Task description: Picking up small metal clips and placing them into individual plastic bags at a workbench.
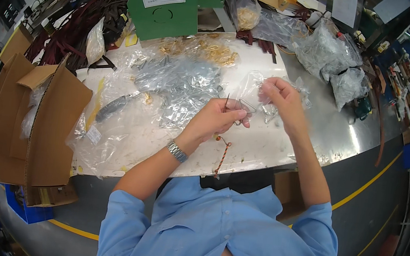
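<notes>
My left hand is closed in a pinch on a triangular metal ring, whose wire outline stands out past the thumb. A thin dark point sticks up above the fingers; I cannot make out what it belongs to. To its right, my right hand has its thumb and fingers pressed together at the edge of a clear plastic bag. Another metal ring lies below the right hand. Left of my hands, a heap of silvery metal rings lies spread on and under clear plastic.
A green machine stands at the table's back. Gold-coloured pieces lie before it. Open cardboard boxes flank the left edge, near dark straps. Bulging plastic bags sit back right. An orange-black cord lies near the front edge.
</notes>
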The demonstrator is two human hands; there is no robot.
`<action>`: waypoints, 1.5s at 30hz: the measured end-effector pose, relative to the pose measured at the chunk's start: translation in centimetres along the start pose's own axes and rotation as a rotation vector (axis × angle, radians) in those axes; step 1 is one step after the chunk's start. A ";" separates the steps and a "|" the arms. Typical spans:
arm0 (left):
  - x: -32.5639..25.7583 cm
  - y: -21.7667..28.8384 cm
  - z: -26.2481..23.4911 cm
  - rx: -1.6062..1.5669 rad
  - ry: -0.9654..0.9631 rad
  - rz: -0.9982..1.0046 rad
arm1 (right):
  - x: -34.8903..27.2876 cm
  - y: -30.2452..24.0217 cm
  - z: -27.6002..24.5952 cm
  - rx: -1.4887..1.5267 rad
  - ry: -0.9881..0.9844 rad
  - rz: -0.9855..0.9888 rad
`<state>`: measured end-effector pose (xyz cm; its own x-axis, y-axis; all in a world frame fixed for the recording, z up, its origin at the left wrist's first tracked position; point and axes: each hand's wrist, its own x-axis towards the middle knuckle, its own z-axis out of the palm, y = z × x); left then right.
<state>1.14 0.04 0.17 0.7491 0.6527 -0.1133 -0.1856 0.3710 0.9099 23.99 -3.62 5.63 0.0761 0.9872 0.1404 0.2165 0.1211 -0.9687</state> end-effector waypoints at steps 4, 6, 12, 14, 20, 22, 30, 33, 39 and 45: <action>-0.1 -0.1 0.2 0.262 0.053 0.070 | -3.2 2.0 2.9 0.236 -0.059 0.133; -0.4 0.3 0.4 0.356 0.053 0.085 | -3.6 3.3 3.0 0.309 -0.070 0.161; -0.1 -0.5 -0.2 0.336 0.111 0.136 | -3.4 3.0 2.1 0.601 0.136 0.286; -0.4 0.5 0.2 0.296 0.124 0.117 | -3.6 3.7 1.7 0.611 0.150 0.294; -0.7 0.5 0.7 0.136 0.244 0.161 | -4.2 4.0 2.3 0.637 0.135 0.322; -0.6 0.5 0.8 0.181 0.258 0.179 | -4.3 4.2 2.4 0.645 0.135 0.328; -0.7 0.5 1.3 0.295 0.394 0.260 | -4.6 3.6 2.9 0.596 0.094 0.324; -0.9 0.8 1.7 0.332 0.416 0.273 | -4.6 4.2 2.6 0.605 0.085 0.308; -0.8 0.7 1.2 0.251 0.425 0.224 | -4.7 4.2 2.4 0.529 0.100 0.288; -0.9 -0.1 2.0 0.228 0.410 0.248 | -5.5 3.2 3.9 0.567 0.103 0.255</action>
<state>1.73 -1.86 0.99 0.3819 0.9241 0.0108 -0.1483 0.0498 0.9877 20.49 -8.24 1.00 0.1566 0.9806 -0.1176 -0.3684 -0.0525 -0.9282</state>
